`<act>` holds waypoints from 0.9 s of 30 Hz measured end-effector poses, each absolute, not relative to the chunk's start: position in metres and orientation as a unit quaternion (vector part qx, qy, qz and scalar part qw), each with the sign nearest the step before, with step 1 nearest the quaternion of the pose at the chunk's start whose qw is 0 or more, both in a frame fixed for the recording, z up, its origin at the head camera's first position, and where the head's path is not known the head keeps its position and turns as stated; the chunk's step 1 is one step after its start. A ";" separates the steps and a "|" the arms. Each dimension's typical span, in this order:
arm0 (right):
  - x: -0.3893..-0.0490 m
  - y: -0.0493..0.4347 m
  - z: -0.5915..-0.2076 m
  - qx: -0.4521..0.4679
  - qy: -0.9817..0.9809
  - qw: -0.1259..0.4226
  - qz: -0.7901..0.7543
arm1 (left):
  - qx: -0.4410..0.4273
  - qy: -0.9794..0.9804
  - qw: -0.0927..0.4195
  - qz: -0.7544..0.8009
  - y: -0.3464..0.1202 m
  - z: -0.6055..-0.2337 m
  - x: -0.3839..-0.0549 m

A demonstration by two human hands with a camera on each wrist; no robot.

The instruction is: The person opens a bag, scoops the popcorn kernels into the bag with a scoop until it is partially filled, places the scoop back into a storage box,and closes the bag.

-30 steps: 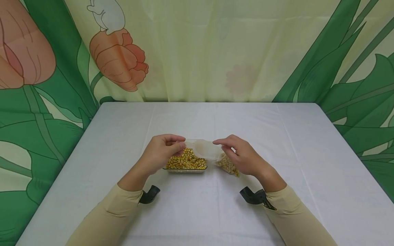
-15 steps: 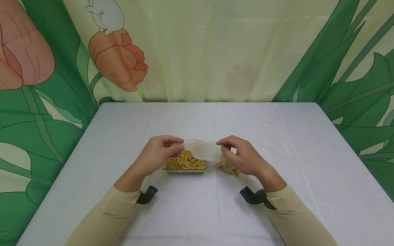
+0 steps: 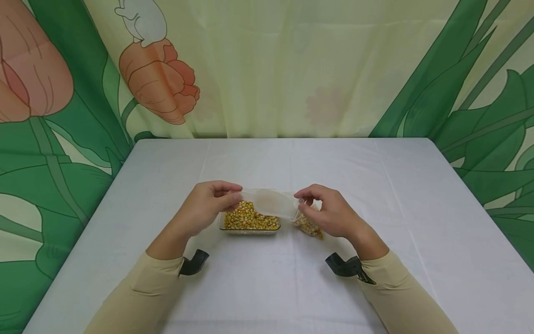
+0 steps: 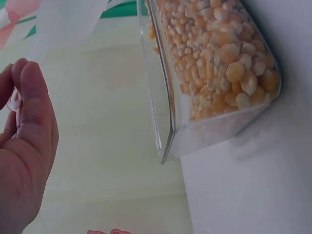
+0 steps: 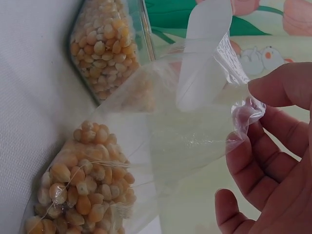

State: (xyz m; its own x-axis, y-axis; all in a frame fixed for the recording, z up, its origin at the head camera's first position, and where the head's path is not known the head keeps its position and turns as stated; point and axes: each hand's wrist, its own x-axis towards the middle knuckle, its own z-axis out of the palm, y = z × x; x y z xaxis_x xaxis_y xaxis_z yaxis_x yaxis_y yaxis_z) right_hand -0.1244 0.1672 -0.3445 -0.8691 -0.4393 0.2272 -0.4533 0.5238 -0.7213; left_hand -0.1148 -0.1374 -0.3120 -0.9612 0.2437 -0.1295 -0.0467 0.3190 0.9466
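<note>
My left hand (image 3: 204, 206) pinches the narrow end of a translucent white plastic scoop (image 3: 269, 204) above the container. The scoop's broad end (image 5: 202, 53) points right, at the mouth of a clear plastic bag (image 5: 190, 131); I cannot tell how far inside it lies. My right hand (image 3: 331, 213) pinches the crumpled rim of this bag between thumb and fingers. Corn kernels (image 5: 87, 185) fill the bag's lower part, which hangs down close to the tabletop. Below the left hand stands a clear rectangular container (image 4: 168, 112) full of yellow corn kernels (image 3: 250, 218).
The container and bag are near the middle of a table with a white cloth (image 3: 267, 287). Black curved wrist mounts (image 3: 195, 263) stick out from both sleeves. Behind the table hangs a printed curtain (image 3: 267, 69) with flowers and leaves.
The left hand has shifted left, taking the scoop slightly left with it. The right hand's fingers have drawn back a little to the right on the bag's rim.
</note>
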 end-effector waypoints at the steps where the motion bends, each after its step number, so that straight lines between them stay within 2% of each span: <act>1: -0.124 0.167 -0.344 0.255 -0.873 0.009 0.416 | 0.059 0.802 0.127 0.580 -0.138 -0.312 -0.115; 10: -0.125 0.167 -0.345 0.251 -0.874 0.010 0.416 | 0.048 0.794 0.137 0.591 -0.149 -0.314 -0.117; 27: -0.125 0.167 -0.345 0.242 -0.877 0.007 0.414 | 0.011 0.795 0.108 0.597 -0.181 -0.311 -0.120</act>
